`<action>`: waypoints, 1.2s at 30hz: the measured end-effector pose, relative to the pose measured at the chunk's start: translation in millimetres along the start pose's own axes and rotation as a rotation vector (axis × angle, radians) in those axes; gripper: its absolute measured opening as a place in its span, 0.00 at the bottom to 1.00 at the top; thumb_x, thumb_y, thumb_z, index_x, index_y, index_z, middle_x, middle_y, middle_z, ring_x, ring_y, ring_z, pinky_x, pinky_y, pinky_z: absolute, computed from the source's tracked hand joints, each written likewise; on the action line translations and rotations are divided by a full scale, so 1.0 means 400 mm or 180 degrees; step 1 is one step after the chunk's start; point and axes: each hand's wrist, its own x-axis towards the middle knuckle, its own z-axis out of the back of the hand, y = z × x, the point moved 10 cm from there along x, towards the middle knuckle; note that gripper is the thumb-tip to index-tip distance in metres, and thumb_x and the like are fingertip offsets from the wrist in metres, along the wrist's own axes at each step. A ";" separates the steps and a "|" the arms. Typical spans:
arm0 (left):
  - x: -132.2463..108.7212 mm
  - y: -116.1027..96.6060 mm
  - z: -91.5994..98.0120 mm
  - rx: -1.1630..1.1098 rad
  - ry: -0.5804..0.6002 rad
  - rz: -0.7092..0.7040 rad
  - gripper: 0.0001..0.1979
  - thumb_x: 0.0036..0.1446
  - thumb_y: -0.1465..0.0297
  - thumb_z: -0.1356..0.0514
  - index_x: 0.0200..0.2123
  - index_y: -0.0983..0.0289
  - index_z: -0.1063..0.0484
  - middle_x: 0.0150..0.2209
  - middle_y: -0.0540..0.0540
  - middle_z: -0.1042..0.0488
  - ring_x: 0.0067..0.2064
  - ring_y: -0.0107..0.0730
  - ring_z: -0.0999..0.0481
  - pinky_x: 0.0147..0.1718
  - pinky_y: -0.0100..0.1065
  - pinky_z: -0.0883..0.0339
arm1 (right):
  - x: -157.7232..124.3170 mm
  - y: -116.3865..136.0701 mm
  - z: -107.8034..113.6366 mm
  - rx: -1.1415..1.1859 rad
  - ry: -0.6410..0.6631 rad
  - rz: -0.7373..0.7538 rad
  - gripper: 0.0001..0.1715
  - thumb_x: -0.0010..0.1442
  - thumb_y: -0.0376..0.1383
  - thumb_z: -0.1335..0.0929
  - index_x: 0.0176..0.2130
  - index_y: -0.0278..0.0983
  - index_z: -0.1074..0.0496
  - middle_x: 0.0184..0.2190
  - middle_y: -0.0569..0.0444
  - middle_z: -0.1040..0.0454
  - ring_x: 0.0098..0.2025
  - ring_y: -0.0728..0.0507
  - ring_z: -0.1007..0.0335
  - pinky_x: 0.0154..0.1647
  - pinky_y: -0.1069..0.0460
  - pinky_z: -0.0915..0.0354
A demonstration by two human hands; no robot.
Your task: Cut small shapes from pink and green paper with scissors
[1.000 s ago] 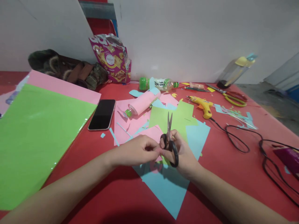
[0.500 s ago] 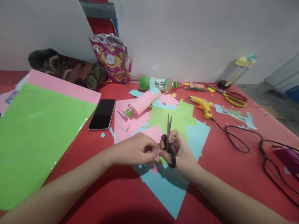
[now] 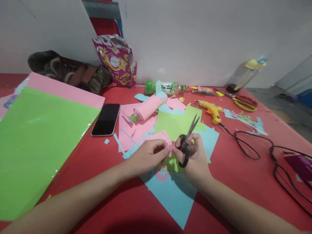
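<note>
A small piece of pink paper [image 3: 170, 150] is pinched in the fingertips of my left hand [image 3: 151, 155]. My right hand [image 3: 195, 159] is closed round the black handles of a pair of scissors [image 3: 192, 125], whose blades point up and away, slightly parted. Its thumb and a fingertip come up against the same pink scrap. Beneath both hands lie a green sheet [image 3: 175, 164] and a blue sheet [image 3: 175, 198]. On the blue one rests a round pink cut-out [image 3: 162, 174] with a small blue shape on it.
Left are a smartphone [image 3: 106, 119] and a stack of green paper [image 3: 46, 146]. Beyond my hands lies a pink-wrapped bottle [image 3: 151, 108], a green-capped bottle [image 3: 168, 87] behind it. A yellow glue gun [image 3: 212, 110] trails a black cord on the right, near larger scissors [image 3: 241, 100].
Both hands have shifted slightly up and right with the pink scrap. The scissors have tilted to the right, and the round pink cut-out below shows more clearly.
</note>
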 end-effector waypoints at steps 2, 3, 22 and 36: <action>-0.001 0.004 -0.004 -0.0153 -0.0040 0.0008 0.15 0.55 0.61 0.53 0.23 0.65 0.40 0.19 0.47 0.38 0.21 0.23 0.36 0.21 0.26 0.42 | -0.001 0.003 0.000 -0.0012 -0.0019 0.0031 0.22 0.43 0.27 0.31 0.30 0.41 0.48 0.24 0.63 0.37 0.26 0.52 0.40 0.27 0.55 0.43; -0.002 0.006 -0.005 -0.0195 -0.0054 0.0025 0.15 0.55 0.61 0.53 0.23 0.65 0.41 0.19 0.47 0.38 0.20 0.23 0.35 0.21 0.27 0.42 | -0.002 0.004 0.000 -0.0008 -0.0019 0.0038 0.22 0.43 0.27 0.31 0.30 0.41 0.48 0.24 0.63 0.37 0.26 0.52 0.40 0.27 0.55 0.43; -0.010 -0.036 0.003 0.1214 0.0319 -0.0284 0.13 0.53 0.69 0.52 0.19 0.66 0.38 0.18 0.48 0.34 0.21 0.21 0.37 0.20 0.23 0.46 | -0.006 -0.017 -0.036 0.0033 0.0453 -0.0203 0.25 0.40 0.27 0.29 0.30 0.42 0.48 0.24 0.64 0.38 0.25 0.53 0.39 0.25 0.57 0.41; -0.005 -0.034 0.013 0.0943 0.0193 -0.0134 0.11 0.52 0.69 0.51 0.21 0.66 0.39 0.18 0.45 0.42 0.19 0.19 0.43 0.18 0.22 0.49 | 0.003 -0.019 -0.009 0.0124 0.0098 -0.0229 0.25 0.39 0.25 0.29 0.29 0.40 0.48 0.22 0.65 0.36 0.24 0.54 0.40 0.25 0.58 0.43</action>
